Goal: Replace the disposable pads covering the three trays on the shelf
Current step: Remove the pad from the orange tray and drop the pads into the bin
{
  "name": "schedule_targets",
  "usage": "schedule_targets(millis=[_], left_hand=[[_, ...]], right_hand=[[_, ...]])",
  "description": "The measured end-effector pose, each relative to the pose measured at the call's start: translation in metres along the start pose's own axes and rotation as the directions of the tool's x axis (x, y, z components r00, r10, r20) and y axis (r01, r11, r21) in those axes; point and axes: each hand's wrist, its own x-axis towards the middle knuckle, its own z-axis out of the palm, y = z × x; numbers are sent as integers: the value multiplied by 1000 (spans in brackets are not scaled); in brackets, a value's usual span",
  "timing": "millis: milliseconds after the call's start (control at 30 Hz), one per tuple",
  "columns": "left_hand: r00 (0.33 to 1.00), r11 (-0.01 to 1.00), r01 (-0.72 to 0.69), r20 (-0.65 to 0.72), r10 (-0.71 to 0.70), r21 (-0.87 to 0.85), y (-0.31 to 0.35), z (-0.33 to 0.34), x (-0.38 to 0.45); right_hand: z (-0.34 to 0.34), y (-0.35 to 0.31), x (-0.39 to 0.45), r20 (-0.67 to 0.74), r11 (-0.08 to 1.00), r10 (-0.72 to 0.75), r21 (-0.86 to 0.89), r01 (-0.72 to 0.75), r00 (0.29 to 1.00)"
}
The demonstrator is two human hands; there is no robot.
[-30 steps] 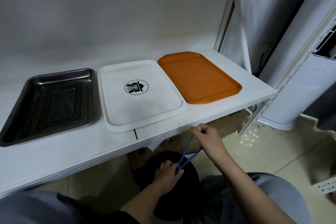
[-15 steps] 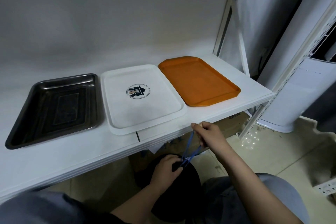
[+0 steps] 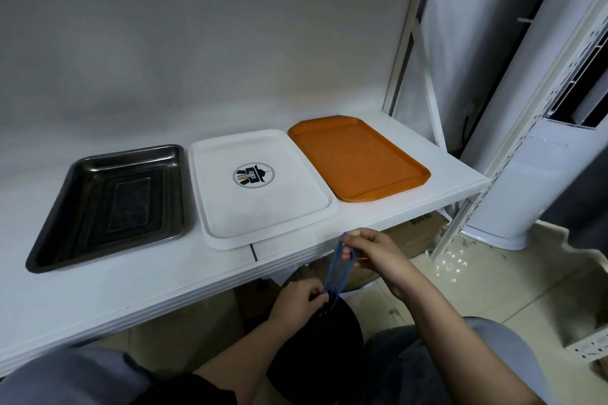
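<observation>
Three trays sit in a row on the shelf [image 3: 394,207], as they did a second ago: steel tray [image 3: 108,204] at left, white tray [image 3: 263,187] with a round logo in the middle, orange tray [image 3: 358,158] at right, all bare, with no pads on them. Since then the right hand [image 3: 371,253] has dropped slightly below the shelf edge, its fingers pinching a blue band [image 3: 339,270]. The left hand [image 3: 299,302] pinches the band's lower end over a black bag [image 3: 329,339].
</observation>
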Motion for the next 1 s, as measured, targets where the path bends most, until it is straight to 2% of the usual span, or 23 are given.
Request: schedule_targets(millis=[133, 333, 433, 600, 700, 800, 933, 1000], left_hand=[[998, 996, 43, 46, -40, -76, -1, -5, 3], [989, 962, 143, 80, -128, -232, -3, -7, 5], [982, 923, 190, 53, -182, -334, -4, -6, 4], [981, 908, 187, 14, -196, -376, -2, -5, 5], [975, 855, 205, 20, -222, -476, 0, -4, 5], [970, 796, 199, -1, -243, -571, 4, -3, 5], [960, 746, 199, -25, -278, -636, 9, 3, 7], [965, 777, 201, -18, -263, -597, 7, 8, 8]], right_hand=[[-2, 4, -1, -25, 997, -61, -47, 60, 998], [-5, 10, 11, -209, 963, -187, -230, 138, 960], [-6, 13, 14, -239, 948, -216, -285, 144, 947], [-7, 22, 18, -316, 918, -300, -353, 182, 900], [-7, 24, 18, -330, 938, -307, -264, 225, 893], [-3, 20, 14, -272, 981, -190, -6, 195, 943], [0, 20, 11, -120, 940, -96, 314, 129, 988], [2, 21, 10, -97, 920, -74, 376, 106, 992]])
